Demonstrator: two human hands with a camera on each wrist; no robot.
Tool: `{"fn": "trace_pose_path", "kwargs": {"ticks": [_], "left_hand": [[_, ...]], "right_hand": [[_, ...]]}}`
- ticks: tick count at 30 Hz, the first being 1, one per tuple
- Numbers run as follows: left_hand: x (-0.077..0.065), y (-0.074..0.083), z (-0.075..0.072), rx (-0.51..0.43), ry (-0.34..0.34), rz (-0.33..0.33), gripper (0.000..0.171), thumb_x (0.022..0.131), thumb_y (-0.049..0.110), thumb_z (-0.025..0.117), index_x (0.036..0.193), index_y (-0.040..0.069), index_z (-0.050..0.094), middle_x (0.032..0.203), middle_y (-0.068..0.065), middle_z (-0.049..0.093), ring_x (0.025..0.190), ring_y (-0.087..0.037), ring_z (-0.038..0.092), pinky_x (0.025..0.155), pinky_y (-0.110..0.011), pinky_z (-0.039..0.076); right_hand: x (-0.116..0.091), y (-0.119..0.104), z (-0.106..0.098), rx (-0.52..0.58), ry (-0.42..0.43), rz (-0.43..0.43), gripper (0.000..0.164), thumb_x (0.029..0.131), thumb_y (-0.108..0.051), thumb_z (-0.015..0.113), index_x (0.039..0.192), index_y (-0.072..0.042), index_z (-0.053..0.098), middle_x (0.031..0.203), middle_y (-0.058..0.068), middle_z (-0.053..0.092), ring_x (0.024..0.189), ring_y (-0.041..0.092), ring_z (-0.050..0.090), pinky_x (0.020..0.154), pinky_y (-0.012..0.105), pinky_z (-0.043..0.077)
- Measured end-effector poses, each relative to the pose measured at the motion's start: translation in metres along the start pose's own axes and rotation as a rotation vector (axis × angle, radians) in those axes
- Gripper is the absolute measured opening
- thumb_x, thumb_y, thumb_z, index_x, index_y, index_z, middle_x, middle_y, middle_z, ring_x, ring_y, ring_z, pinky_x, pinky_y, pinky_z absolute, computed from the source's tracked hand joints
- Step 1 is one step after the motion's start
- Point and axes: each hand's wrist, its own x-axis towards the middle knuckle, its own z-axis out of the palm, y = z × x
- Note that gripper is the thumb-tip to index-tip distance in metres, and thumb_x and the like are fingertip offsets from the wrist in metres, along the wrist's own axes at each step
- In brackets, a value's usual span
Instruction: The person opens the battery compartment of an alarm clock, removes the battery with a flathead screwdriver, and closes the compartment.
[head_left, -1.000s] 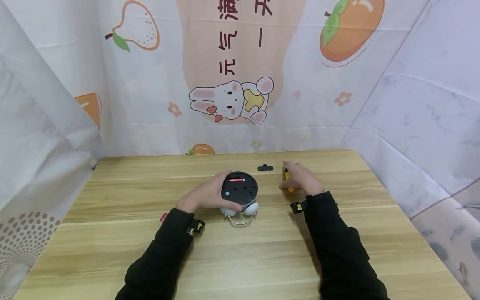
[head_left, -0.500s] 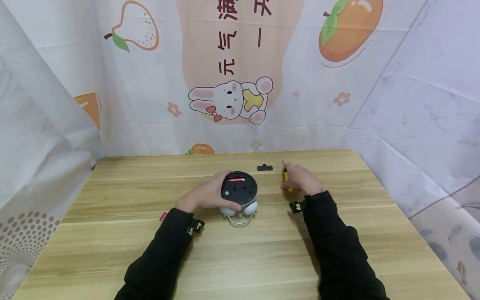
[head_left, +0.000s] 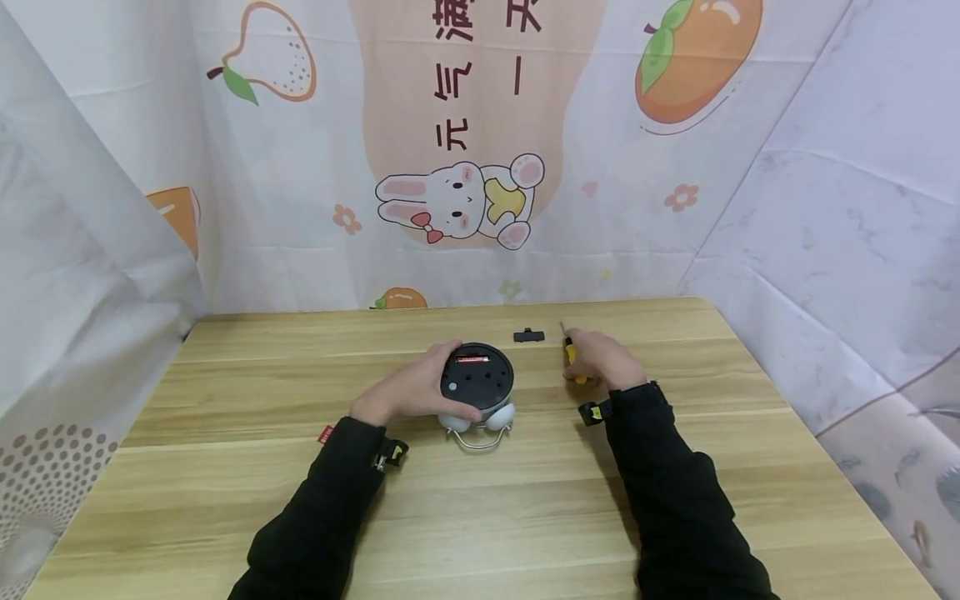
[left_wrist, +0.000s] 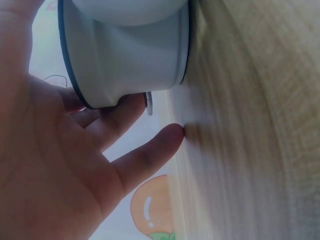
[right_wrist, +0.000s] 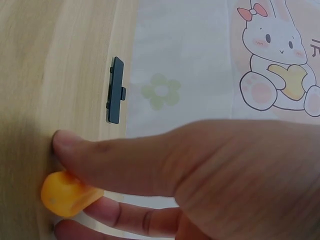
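Clasping with the left grip [head_left: 412, 390], thumb and fingers round the rim, the alarm clock [head_left: 480, 387], back up on the counter [head_left: 480, 517] at the centre of the frame, well in from both side edges. Showing 1 red battery [head_left: 472, 360] at its top, 2 white bells [head_left: 502, 416] below. Pinching with the right grip [head_left: 606, 361] the yellow screwdriver [head_left: 572, 352], right of centre, tip towards the far edge. Leaving a gap to the black cover [head_left: 528, 336], near that edge. Spreading below, between 2 dark sleeves [head_left: 318, 504]: broad stretch of wood.
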Motion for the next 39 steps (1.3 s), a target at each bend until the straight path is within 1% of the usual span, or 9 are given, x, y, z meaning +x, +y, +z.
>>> {"fn": "trace_pose_path", "kwargs": {"ticks": [3, 7, 14, 18, 23, 28, 31, 34, 39], "left_hand": [[-0.001, 0.001, -0.001, 0.006, 0.003, -0.010, 0.125, 0.067, 0.058, 0.091, 0.160, 0.010, 0.023, 0.151, -0.006, 0.039, 0.129, -0.021, 0.045, 0.106, -0.045, 0.042], [-0.001, 0.003, -0.002, 0.023, 0.020, 0.004, 0.124, 0.067, 0.059, 0.090, 0.160, 0.010, 0.024, 0.150, -0.007, 0.040, 0.130, -0.022, 0.045, 0.106, -0.047, 0.042], [0.002, 0.004, 0.001, 0.024, 0.019, 0.009, 0.124, 0.065, 0.058, 0.091, 0.159, 0.011, 0.026, 0.150, -0.008, 0.040, 0.131, -0.023, 0.045, 0.106, -0.046, 0.042], [0.003, 0.002, 0.002, 0.021, 0.017, 0.009, 0.125, 0.066, 0.058, 0.091, 0.160, 0.010, 0.024, 0.152, -0.008, 0.039, 0.132, -0.022, 0.044, 0.106, -0.046, 0.041], [0.002, 0.002, 0.002, 0.021, 0.015, 0.003, 0.127, 0.067, 0.059, 0.090, 0.160, 0.007, 0.023, 0.154, -0.009, 0.037, 0.136, -0.022, 0.042, 0.108, -0.047, 0.040], [0.001, 0.002, 0.002, 0.028, 0.012, 0.008, 0.127, 0.067, 0.059, 0.090, 0.161, 0.007, 0.022, 0.155, -0.010, 0.036, 0.137, -0.022, 0.041, 0.109, -0.046, 0.039], [0.000, 0.001, 0.003, 0.035, 0.015, 0.007, 0.127, 0.067, 0.061, 0.089, 0.161, 0.007, 0.022, 0.154, -0.009, 0.037, 0.136, -0.021, 0.042, 0.109, -0.045, 0.039], [0.000, -0.001, 0.003, 0.031, 0.018, 0.004, 0.128, 0.066, 0.063, 0.089, 0.161, 0.008, 0.022, 0.154, -0.008, 0.038, 0.135, -0.020, 0.042, 0.108, -0.044, 0.040], [0.002, -0.001, 0.003, 0.038, 0.018, 0.002, 0.129, 0.066, 0.063, 0.088, 0.161, 0.008, 0.021, 0.155, -0.009, 0.036, 0.136, -0.021, 0.041, 0.109, -0.045, 0.039]], "right_hand": [[0.002, -0.001, 0.001, -0.054, 0.017, -0.019, 0.076, 0.095, -0.011, 0.072, 0.156, 0.003, 0.029, 0.122, 0.026, 0.058, 0.091, 0.031, 0.060, 0.077, 0.042, 0.050], [0.006, -0.003, 0.002, -0.070, 0.023, -0.035, 0.076, 0.094, -0.008, 0.070, 0.156, 0.005, 0.028, 0.140, 0.031, 0.050, 0.112, 0.037, 0.054, 0.092, 0.050, 0.045], [0.006, 0.000, 0.004, -0.064, 0.011, -0.040, 0.075, 0.094, -0.007, 0.067, 0.157, 0.006, 0.026, 0.149, 0.031, 0.042, 0.128, 0.042, 0.048, 0.105, 0.054, 0.039], [0.006, 0.001, 0.004, -0.076, 0.018, -0.050, 0.073, 0.095, -0.008, 0.067, 0.155, 0.007, 0.029, 0.147, 0.031, 0.044, 0.123, 0.041, 0.050, 0.103, 0.052, 0.041], [0.007, 0.002, 0.004, -0.090, 0.025, -0.074, 0.060, 0.095, -0.009, 0.068, 0.147, 0.006, 0.042, 0.130, 0.026, 0.056, 0.097, 0.032, 0.054, 0.085, 0.045, 0.044], [0.008, 0.003, 0.003, -0.117, 0.027, -0.091, 0.038, 0.095, -0.008, 0.068, 0.129, 0.004, 0.055, 0.103, 0.017, 0.059, 0.082, 0.028, 0.052, 0.072, 0.039, 0.042], [0.008, 0.004, 0.003, -0.109, 0.032, -0.097, 0.020, 0.094, -0.006, 0.065, 0.111, 0.002, 0.058, 0.089, 0.014, 0.056, 0.074, 0.026, 0.051, 0.066, 0.037, 0.041], [0.006, 0.004, 0.001, -0.091, 0.053, -0.104, 0.015, 0.094, -0.004, 0.061, 0.108, 0.003, 0.062, 0.089, 0.014, 0.058, 0.072, 0.026, 0.051, 0.065, 0.037, 0.040], [0.003, 0.003, -0.006, -0.126, 0.128, -0.126, 0.024, 0.101, -0.012, 0.057, 0.112, 0.005, 0.069, 0.097, 0.015, 0.064, 0.078, 0.027, 0.052, 0.072, 0.040, 0.042]]}}
